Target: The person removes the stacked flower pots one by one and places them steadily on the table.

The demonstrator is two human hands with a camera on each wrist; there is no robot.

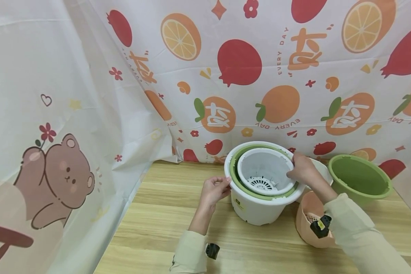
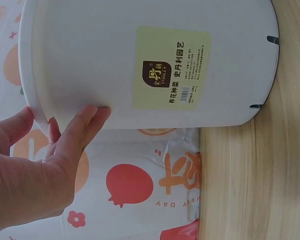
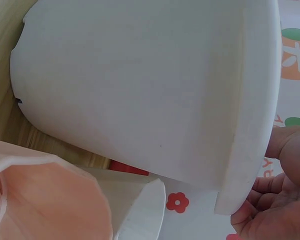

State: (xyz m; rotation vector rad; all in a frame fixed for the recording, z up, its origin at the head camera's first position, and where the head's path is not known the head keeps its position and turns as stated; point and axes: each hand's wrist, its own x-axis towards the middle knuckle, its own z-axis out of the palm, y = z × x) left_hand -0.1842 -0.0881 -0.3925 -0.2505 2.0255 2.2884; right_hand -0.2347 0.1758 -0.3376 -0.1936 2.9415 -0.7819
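A large white flowerpot [image 1: 257,211] stands upright on the wooden table, a yellowish label [image 2: 172,67] on its wall. Nested inside it are a green flowerpot [image 1: 234,163] and a smaller white flowerpot [image 1: 265,161] with a slotted bottom. My left hand [image 1: 214,191] pinches the large pot's rim at the left, thumb on the edge and fingertips against the outer wall. On the opposite side, my right hand [image 1: 304,170] grips white rim with curled fingers; the head view does not show clearly whether it holds the inner rim, the outer rim or both.
Right of the stack, a peach pot [image 1: 303,224] with a perforated bottom lies tipped on the table [image 1: 157,217]. Behind it is another white pot [image 3: 140,205], partly hidden by my right arm. A green pot [image 1: 359,179] stands farther right. Printed cloth [image 1: 198,76] hangs behind the table.
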